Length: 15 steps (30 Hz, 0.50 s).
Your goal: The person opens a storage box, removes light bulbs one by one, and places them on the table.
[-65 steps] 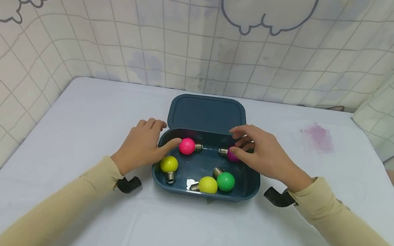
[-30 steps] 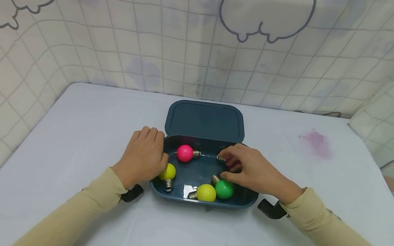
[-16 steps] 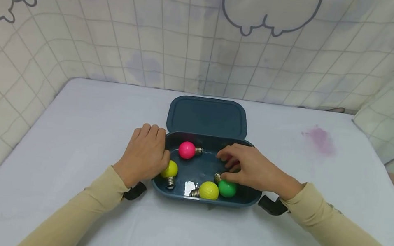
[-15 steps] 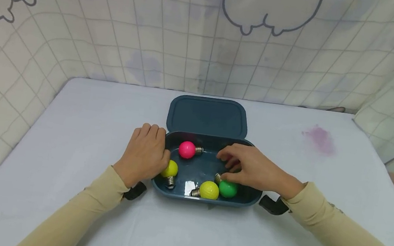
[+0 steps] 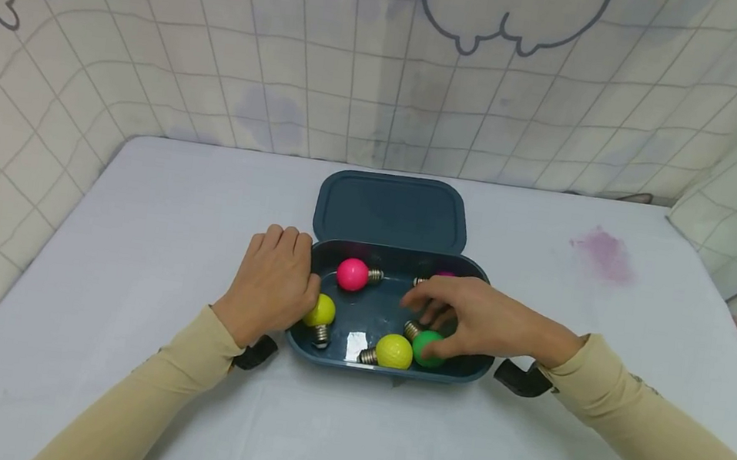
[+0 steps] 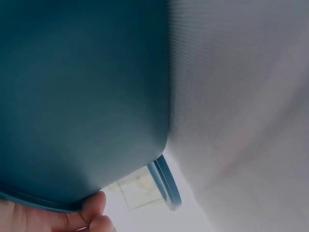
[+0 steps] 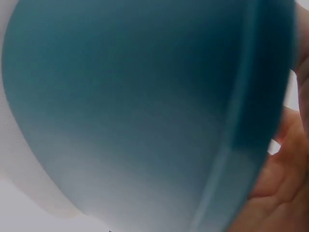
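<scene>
A dark blue-green plastic box (image 5: 351,365) holds several toy light bulbs. My left hand (image 5: 274,284) grips its left rim; in the left wrist view fingertips (image 6: 94,205) curl under the rim. My right hand (image 5: 479,318) reaches over the right side with loosely bent, parted fingers. Its thumb overlaps the green bulb (image 5: 423,344); whether they touch I cannot tell. Behind this hand the purple bulb (image 5: 445,274) is mostly hidden. A pink bulb (image 5: 352,274) lies at the back left, one yellow bulb (image 5: 323,309) beside my left thumb, another yellow bulb (image 5: 394,351) beside the green one.
The box's lid (image 5: 392,211) lies flat just behind the box. White cloth covers the table (image 5: 341,436), with a pink stain (image 5: 605,253) at the back right. Curtains with a grid print (image 5: 385,100) stand at the back and both sides.
My right hand has come nearer and slightly right, from over the purple bulb to the green one, and its thumb has dropped lower. My left hand has moved from beside the box to grip its rim.
</scene>
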Each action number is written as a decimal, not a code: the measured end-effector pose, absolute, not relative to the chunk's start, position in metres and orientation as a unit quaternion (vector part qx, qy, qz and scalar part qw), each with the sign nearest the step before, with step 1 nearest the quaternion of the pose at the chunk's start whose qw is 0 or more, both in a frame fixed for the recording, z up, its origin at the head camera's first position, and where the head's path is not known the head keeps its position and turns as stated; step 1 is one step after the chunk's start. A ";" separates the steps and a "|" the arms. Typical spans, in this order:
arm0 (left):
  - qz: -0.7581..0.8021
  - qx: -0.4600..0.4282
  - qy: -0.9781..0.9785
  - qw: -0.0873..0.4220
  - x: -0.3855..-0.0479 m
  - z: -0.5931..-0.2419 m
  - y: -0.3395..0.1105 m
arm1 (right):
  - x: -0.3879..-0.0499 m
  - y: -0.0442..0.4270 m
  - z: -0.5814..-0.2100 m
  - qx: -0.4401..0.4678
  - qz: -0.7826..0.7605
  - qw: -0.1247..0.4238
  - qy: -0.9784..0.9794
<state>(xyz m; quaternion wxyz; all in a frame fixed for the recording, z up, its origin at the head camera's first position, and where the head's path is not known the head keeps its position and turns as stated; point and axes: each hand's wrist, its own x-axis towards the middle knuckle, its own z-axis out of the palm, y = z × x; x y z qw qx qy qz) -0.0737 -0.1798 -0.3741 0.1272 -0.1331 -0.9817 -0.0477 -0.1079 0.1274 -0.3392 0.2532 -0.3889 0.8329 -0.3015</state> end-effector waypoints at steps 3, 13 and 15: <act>-0.048 -0.133 -0.982 0.127 -0.073 -0.374 -0.180 | -0.107 0.127 -0.338 -0.391 -0.296 0.262 0.831; -0.054 -0.128 -0.984 0.115 -0.072 -0.372 -0.180 | -0.111 0.126 -0.336 -0.388 -0.279 0.289 0.830; -0.056 -0.127 -0.984 0.110 -0.073 -0.372 -0.180 | -0.112 0.126 -0.336 -0.390 -0.273 0.297 0.828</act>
